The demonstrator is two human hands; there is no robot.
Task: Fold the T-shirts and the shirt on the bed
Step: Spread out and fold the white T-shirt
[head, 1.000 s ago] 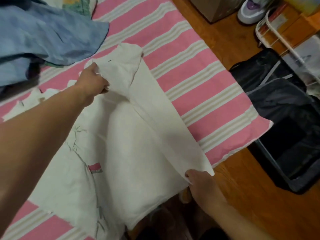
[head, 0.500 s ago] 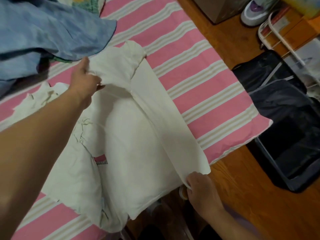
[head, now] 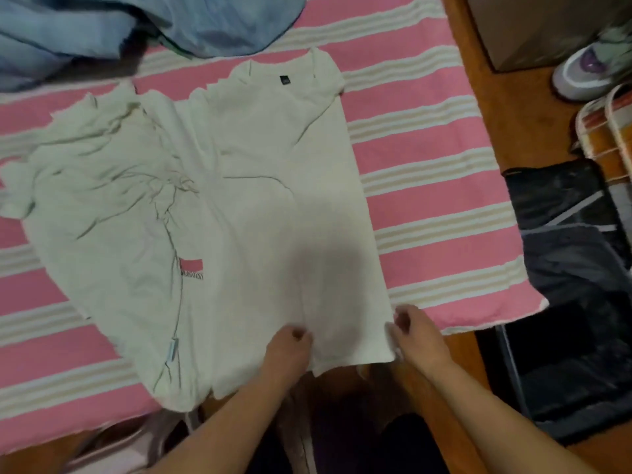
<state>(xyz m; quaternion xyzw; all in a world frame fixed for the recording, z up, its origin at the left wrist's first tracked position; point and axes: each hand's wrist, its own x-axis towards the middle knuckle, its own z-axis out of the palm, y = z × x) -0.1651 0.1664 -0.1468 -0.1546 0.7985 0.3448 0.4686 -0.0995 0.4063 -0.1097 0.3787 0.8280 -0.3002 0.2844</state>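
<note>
Lying flat on the pink striped bed cover [head: 427,159], the white T-shirt [head: 273,200] has its right side folded inward. Left hand [head: 287,350] and right hand [head: 417,333] each pinch its near hem, apart. Blue shirt [head: 136,22] bunched at far edge

No text can be read here. A small dark neck label [head: 284,80] sits inside the collar of the white T-shirt [head: 273,200], well beyond the left hand [head: 289,350], but its print is too blurred to make out. A pale tag [head: 171,352] on a seam left of that hand is likewise unreadable.
</note>
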